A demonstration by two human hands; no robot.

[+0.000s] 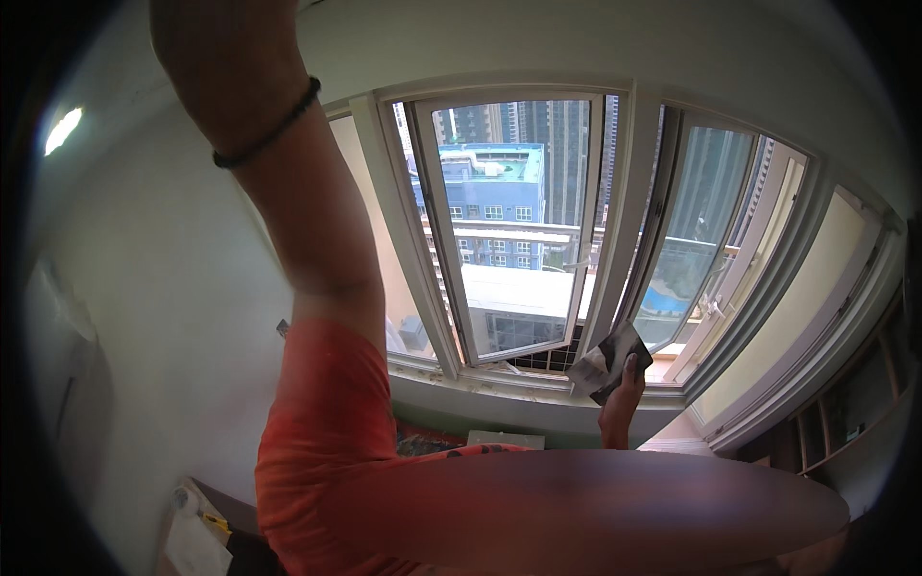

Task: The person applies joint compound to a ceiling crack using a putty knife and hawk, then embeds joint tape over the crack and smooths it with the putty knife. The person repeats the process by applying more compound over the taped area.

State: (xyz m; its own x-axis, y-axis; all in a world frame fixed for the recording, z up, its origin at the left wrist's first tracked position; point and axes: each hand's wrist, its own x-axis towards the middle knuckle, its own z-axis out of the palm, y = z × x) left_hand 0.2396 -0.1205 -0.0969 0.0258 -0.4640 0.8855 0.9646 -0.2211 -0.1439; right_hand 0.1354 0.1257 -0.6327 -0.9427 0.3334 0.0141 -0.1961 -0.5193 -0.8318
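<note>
My left arm is raised high, in an orange sleeve with a dark band round the wrist. Only the base of my left hand (226,34) shows at the top edge; its fingers are cut off, so what it touches or holds is hidden. My right hand (622,401) is closed on a flat rectangular plate (607,367), dark with whitish-grey smears, held tilted before the window sill. The thumb lies across the plate's face, while the other fingers are behind it. A blurred patch covers the lower middle and hides my right forearm.
Ahead is a white-framed window (514,221) with panes swung open and tall buildings outside. A pale wall (163,288) stands at left. Shelving (836,422) is at lower right. At lower left, a board (197,547) has a yellow-handled tool (217,522) near it.
</note>
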